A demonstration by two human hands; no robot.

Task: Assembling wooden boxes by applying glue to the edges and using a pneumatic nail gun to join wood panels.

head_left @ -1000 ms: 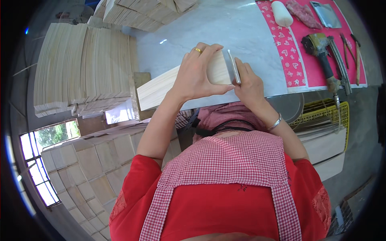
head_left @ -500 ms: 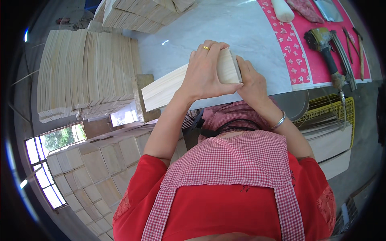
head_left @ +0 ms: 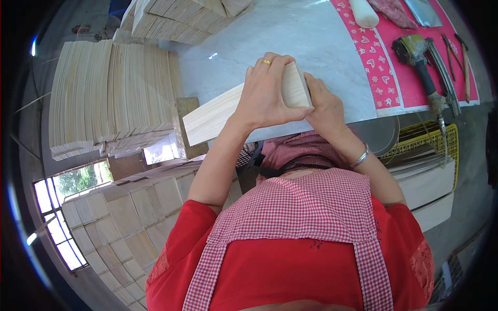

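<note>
A long, pale wooden piece, box-like or block-like, lies at a slant over the near edge of the work table. My left hand spans it from above near its right end, fingers over the far side and thumb along the near side. At that right end, my right hand is closed against the end face, its fingertips partly hidden behind the wood. Both thumbs nearly meet at the near corner. Whether the piece is solid or hollow cannot be seen.
Tall rows of thin wooden boards stand at left, beside a wooden block. More wood is stacked at the back. A nail gun with a hose rests on pink cloth at right, above a yellow crate.
The end of the wooden piece has turned slightly, and the dark strip along its end face shows less. Both hands keep nearly the same place and grip.
</note>
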